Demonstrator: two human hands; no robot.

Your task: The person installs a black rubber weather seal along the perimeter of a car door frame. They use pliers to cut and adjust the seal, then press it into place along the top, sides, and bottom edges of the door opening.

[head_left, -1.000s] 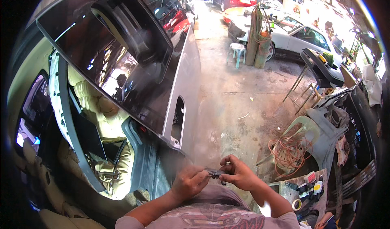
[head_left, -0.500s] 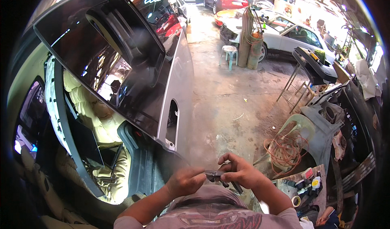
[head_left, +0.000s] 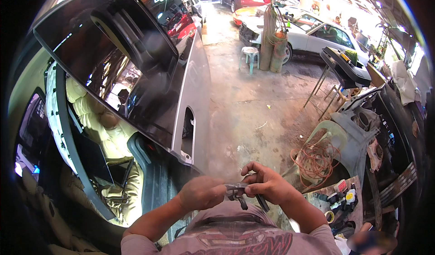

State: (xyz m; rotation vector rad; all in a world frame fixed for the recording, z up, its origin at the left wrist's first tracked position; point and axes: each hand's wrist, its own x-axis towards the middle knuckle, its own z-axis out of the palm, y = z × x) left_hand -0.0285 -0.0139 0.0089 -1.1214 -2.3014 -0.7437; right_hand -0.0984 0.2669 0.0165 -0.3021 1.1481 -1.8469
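Just in front of my shirt, both hands meet at a small grey-and-black part [head_left: 236, 189] with dark prongs hanging below it. Its exact kind is not clear. My left hand [head_left: 202, 193] is closed, thumb and fingertips pinching the part's left end. On the other side, my right hand [head_left: 267, 185] grips the part between thumb and fingers, its index finger bent above. A black bar-like end [head_left: 263, 203] sticks out under the right palm. Close to my left stands an open silver car door [head_left: 192, 87] with dark window glass [head_left: 77, 51] and a cut-out in its outer panel.
At lower right, a bench [head_left: 358, 212] bears tape and small tools. Beyond it, a coiled orange hose [head_left: 315, 160] hangs over a pale green chair [head_left: 333, 130]. Gas cylinders [head_left: 267, 42], a stool [head_left: 249, 58] and a white car [head_left: 312, 42] stand farther off. Cream seats [head_left: 102, 128] lie behind the door.
The part has tilted, and its dark prongs now show more below my hands. My left hand has moved slightly up and left. The whole view has shifted a little.
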